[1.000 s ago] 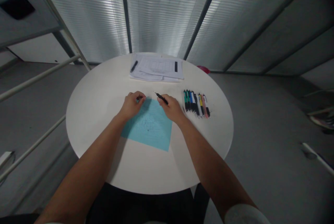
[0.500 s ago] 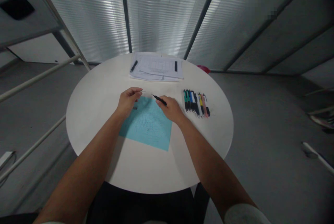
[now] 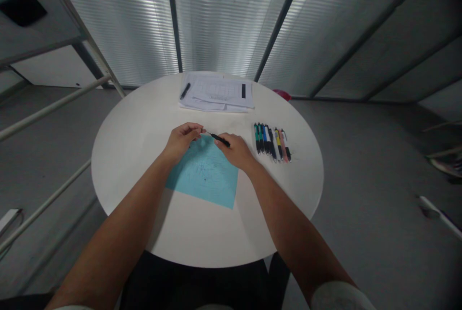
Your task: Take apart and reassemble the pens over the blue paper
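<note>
Over the top edge of a scribbled blue sheet, my right hand grips a black pen, its thin point facing left. My left hand is closed, thumb and fingers pinching at that point. A tiny light-coloured piece seems to be in the pinch, too small to name. The two hands are only a short gap apart, joined by the pen's tip. Part of the sheet's upper left corner is hidden under my left hand.
To the right on the round white table lies a row of several pens. A stack of printed papers with a dark pen on it is at the far edge. A metal rail stands on the left.
My left hand has shifted slightly right, bringing its pinched small piece up to the pen's point. The gap between them has closed. My right hand has barely moved.
</note>
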### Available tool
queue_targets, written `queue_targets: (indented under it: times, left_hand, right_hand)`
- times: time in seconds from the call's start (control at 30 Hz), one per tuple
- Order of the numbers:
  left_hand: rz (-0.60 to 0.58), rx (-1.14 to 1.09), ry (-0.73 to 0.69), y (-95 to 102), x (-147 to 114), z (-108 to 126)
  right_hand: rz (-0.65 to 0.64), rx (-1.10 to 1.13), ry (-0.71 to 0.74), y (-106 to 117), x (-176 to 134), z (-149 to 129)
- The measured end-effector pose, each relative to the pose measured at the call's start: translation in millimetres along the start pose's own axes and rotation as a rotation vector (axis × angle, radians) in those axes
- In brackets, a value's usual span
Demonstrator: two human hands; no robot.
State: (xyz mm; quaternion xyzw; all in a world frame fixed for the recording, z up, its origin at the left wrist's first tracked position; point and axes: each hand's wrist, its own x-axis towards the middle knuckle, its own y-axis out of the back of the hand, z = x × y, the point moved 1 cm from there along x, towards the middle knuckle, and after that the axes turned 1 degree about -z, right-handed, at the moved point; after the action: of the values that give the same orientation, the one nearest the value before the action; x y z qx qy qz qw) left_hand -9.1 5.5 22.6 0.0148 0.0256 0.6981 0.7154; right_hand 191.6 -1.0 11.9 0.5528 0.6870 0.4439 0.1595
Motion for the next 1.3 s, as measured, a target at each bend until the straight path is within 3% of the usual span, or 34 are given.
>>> queue_targets:
  times: [0.73, 1.3]
  left_hand:
    - [-0.103, -0.113, -0.071, -1.5, 3.2, -6.0]
    - [-0.142, 0.152, -0.156, -2.4, 4.5, -11.5]
  right_hand:
    - [-0.021, -0.05, 0.013, 1.8, -0.2, -3.7]
    - [-0.084, -0.174, 0.015, 3.0, -0.5, -3.3]
